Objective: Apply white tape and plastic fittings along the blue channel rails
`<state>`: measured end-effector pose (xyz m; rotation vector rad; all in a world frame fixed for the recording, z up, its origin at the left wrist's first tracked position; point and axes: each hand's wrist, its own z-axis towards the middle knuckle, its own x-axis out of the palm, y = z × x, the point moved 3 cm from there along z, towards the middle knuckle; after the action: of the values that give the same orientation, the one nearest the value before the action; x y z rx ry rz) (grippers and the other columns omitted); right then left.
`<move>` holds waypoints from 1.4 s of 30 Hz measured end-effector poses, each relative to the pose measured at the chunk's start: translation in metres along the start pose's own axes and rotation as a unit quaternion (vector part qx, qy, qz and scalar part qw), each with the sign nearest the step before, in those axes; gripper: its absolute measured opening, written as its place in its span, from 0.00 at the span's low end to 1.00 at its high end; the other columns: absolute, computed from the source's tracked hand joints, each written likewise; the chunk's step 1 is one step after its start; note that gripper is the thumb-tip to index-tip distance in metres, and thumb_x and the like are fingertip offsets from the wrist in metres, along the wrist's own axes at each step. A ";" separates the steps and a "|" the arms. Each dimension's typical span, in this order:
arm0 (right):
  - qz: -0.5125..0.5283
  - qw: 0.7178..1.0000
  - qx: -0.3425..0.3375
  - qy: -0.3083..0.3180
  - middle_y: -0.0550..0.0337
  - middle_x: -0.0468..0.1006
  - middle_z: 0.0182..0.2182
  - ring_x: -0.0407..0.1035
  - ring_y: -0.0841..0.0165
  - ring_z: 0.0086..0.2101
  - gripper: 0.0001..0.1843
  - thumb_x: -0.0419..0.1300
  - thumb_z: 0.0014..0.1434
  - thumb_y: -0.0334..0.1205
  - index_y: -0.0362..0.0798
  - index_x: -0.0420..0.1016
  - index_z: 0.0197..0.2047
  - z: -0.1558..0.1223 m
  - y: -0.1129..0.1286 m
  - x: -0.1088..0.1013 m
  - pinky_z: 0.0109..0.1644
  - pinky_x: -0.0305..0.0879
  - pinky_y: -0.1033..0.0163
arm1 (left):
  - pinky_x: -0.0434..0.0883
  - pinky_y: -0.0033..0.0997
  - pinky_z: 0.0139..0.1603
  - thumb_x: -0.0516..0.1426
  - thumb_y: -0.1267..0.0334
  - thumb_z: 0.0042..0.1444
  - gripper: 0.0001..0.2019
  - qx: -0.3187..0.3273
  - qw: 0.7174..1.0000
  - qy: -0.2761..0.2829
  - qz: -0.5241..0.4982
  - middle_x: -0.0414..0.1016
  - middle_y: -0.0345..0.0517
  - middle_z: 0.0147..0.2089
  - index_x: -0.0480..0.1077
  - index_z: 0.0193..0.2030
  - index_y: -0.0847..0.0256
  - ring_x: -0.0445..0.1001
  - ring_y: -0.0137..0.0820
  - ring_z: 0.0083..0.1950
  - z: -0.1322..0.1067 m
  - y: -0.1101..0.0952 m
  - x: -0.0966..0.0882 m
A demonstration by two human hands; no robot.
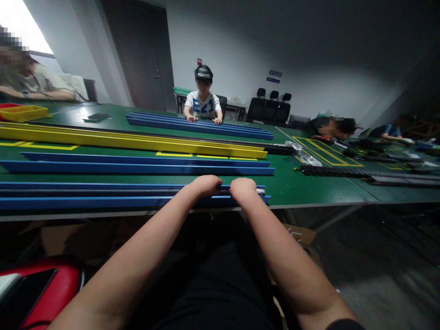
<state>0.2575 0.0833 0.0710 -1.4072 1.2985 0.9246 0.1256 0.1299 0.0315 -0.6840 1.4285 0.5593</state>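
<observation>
Along the near table edge lies a long blue channel (120, 202) with raised sides and a dark strip (137, 191) running inside it. Both my hands are at its right part, close together with a small gap between them. My left hand (208, 185) is curled down into the channel, fingers closed. Just right of it, my right hand (243, 187) is closed too, knuckles up. What the fingers pinch is hidden beneath the hands. A small white piece (260, 191) shows beside my right hand at the channel's end.
Beyond lie another blue channel (154, 168), a long yellow channel (137, 142) and more blue channels (206, 129), where a co-worker (203, 101) rests both hands. Clear plastic wrap (309, 158) and a black rail (330, 172) are to the right. Other people sit at both sides.
</observation>
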 end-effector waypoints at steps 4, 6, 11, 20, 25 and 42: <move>-0.002 1.000 -0.003 -0.002 0.40 0.78 0.51 0.73 0.54 0.51 0.19 0.56 0.63 0.42 0.43 0.80 0.51 0.001 0.000 0.000 0.52 0.70 0.52 | 0.64 0.30 0.32 0.56 0.57 0.53 0.09 0.013 1.000 -0.007 0.013 0.80 0.46 0.38 0.75 0.37 0.55 0.76 0.36 0.36 0.000 0.001 0.000; -0.003 1.000 -0.004 -0.004 0.40 0.78 0.51 0.73 0.54 0.51 0.19 0.57 0.63 0.43 0.43 0.80 0.51 0.002 0.000 0.001 0.52 0.70 0.52 | 0.64 0.30 0.32 0.56 0.57 0.54 0.09 0.013 1.000 -0.006 0.014 0.80 0.46 0.38 0.75 0.38 0.55 0.76 0.36 0.36 0.000 0.002 0.001; -0.002 1.000 -0.005 -0.011 0.40 0.78 0.51 0.73 0.53 0.51 0.19 0.58 0.62 0.45 0.43 0.80 0.51 0.002 -0.001 0.001 0.52 0.70 0.51 | 0.65 0.30 0.35 0.56 0.57 0.54 0.10 0.018 1.000 -0.001 0.012 0.80 0.46 0.39 0.75 0.39 0.55 0.76 0.36 0.37 0.001 0.003 0.001; 0.005 1.000 -0.011 -0.017 0.39 0.78 0.50 0.74 0.55 0.50 0.20 0.57 0.63 0.46 0.43 0.80 0.50 0.003 -0.002 0.002 0.52 0.69 0.53 | 0.64 0.30 0.34 0.55 0.56 0.55 0.10 0.034 0.999 -0.013 0.015 0.79 0.46 0.38 0.75 0.37 0.56 0.75 0.36 0.37 0.002 0.002 0.001; 0.007 0.999 -0.039 -0.030 0.39 0.79 0.50 0.74 0.55 0.50 0.23 0.57 0.62 0.52 0.45 0.80 0.51 0.002 -0.008 0.003 0.52 0.68 0.54 | 0.62 0.30 0.32 0.56 0.55 0.54 0.09 0.029 1.000 -0.010 0.000 0.79 0.46 0.37 0.74 0.36 0.55 0.74 0.35 0.35 0.004 0.006 0.004; -0.013 0.998 -0.055 -0.002 0.47 0.80 0.46 0.75 0.56 0.45 0.24 0.58 0.59 0.59 0.49 0.80 0.47 0.003 -0.086 -0.005 0.46 0.68 0.56 | 0.64 0.30 0.33 0.56 0.54 0.54 0.12 -0.023 1.000 0.010 -0.011 0.80 0.46 0.39 0.75 0.41 0.53 0.76 0.37 0.38 0.000 0.005 0.003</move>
<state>0.3421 0.0843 0.0888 -1.5028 1.2389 0.9939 0.1226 0.1333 0.0278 -0.7436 1.4293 0.5718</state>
